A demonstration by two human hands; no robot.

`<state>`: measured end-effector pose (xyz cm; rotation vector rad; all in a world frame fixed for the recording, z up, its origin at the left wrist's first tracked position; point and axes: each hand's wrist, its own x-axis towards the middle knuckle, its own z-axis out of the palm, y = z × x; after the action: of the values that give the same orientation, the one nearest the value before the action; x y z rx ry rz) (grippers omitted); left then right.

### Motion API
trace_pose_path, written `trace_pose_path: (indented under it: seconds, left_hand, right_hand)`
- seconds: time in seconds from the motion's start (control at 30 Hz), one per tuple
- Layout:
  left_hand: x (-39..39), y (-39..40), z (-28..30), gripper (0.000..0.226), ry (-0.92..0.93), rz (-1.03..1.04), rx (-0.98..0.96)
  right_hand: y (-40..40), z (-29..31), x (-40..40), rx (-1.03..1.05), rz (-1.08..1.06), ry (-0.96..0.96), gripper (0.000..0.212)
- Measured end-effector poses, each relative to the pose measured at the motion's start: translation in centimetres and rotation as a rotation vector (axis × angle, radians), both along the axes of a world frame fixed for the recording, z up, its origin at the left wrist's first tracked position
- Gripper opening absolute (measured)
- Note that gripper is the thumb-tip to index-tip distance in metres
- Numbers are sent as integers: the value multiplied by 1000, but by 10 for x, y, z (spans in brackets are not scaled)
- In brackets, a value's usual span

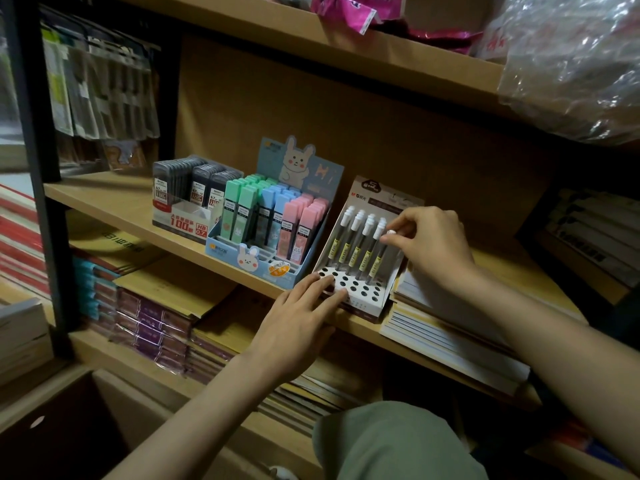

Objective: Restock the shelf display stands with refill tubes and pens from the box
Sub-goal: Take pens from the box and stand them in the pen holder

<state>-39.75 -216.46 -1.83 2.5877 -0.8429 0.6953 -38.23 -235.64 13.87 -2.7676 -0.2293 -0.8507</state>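
Right hand: the right hand (427, 245) pinches the white cap of one refill tube (380, 252) between thumb and fingertips – the tube stands at the right end of the back row, its lower end in or just at a hole.
Left hand: the left hand (304, 311) lies flat, fingers straight, on the front left part of the white display stand (367, 299) and holds nothing; in my judgement it keeps the stand from sliding.
Where the tubes are: four more tubes with white caps (360, 237) stand upright in the back holes of the stand, side by side. The front rows of round holes are open and dark.
Stand position: it sits on the wooden shelf (114, 202), just beside the blue rabbit stand (273, 220) with its green, blue and pink cases, and touches a pile of notebooks (450, 327) at its right.
How the tube handles: it looks thin, light and stiff, of clear smooth plastic – probably slippery on the body, and easy to tip over in a loose hole.
Where to take hold: the ribbed white cap seems the best place, because it gives grip and lets the tube go down straight.
Risk: the cardboard stand is light, so a hard push can shift it or knock the neighbour tubes.
Box: it is not clearly seen here.
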Motion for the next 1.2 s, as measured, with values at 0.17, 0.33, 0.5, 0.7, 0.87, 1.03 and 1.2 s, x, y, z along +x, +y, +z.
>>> trace_pose_path:
  seconds: [0.17, 0.33, 0.5, 0.7, 0.87, 1.03, 1.2]
  left_hand:
    - [-2, 4, 2, 74, 64, -36, 6]
    - [-27, 28, 4, 60, 85, -143, -221]
    - [-56, 91, -7, 22, 472, 58, -434]
    - [-115, 182, -95, 20, 932, 625, -534]
    - [-168, 181, -206, 26, 1151, 1061, -912]
    - [-160, 163, -282, 26, 1247, 1217, -1242]
    - [-130, 159, -331, 20, 1230, 1336, -1338]
  right_hand:
    - [3, 2, -6, -70, -42, -1, 22]
    - [18, -5, -34, 42, 243, -127, 19]
    - [90, -69, -54, 258, 493, 174, 7]
    - [182, -215, -55, 145, 544, 843, 10]
    - [227, -341, -69, 61, 423, 1197, 10]
    - [253, -417, -68, 80, 330, 1286, 14]
    - [273, -469, -57, 60, 324, 1299, 30]
